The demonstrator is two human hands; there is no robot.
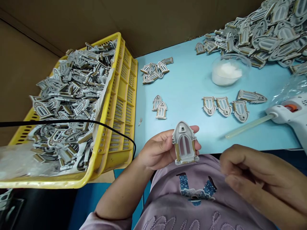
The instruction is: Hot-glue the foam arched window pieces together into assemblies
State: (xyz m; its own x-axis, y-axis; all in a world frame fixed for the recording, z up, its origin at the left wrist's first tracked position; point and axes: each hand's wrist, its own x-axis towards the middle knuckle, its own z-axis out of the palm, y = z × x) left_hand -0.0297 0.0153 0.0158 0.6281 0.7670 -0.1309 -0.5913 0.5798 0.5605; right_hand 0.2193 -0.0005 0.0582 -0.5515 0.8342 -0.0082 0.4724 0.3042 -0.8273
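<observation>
My left hand (159, 150) grips a small arched window ornament (184, 143), grey-white with gold edges and a small hole near its pointed top. It is held upright just off the table's front edge. Close to my body on the right, my right hand (251, 175) is closed, with fingers curled toward the thumb. Whatever its fingertips may hold is hidden. Beyond the hands, two matching ornaments (161, 110) lie overlapping on the table. Several others (223, 106) form a loose row at the right, hole ends mostly toward me.
A yellow crate (120, 95) heaped with ornaments stands at the left, a black cable (72, 121) crossing it. On the blue table (187, 86) are a small pile (155, 72), a clear tub (224, 78) of white material, a large heap (271, 35) and a white glue gun (292, 115) with a glue stick (249, 126).
</observation>
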